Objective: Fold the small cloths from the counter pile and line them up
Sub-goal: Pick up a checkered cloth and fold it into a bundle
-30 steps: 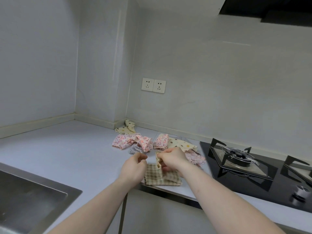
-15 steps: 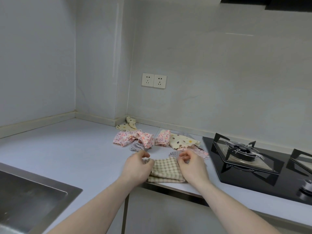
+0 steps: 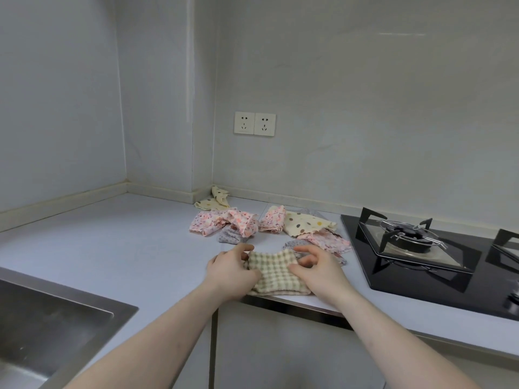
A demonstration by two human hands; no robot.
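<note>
— Does any lettering, brand or number show anywhere in this view?

— None that can be read. The double wall socket (image 3: 254,123) carries only its pin holes, no marking.

— And the gas hob (image 3: 415,265)?

— Its black glass shows no legible logo. The knob at the right edge is too blurred to tell any symbol.

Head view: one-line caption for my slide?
Both hands, left and right, grip a checked cloth at the counter edge, unfolded cloths behind.
</note>
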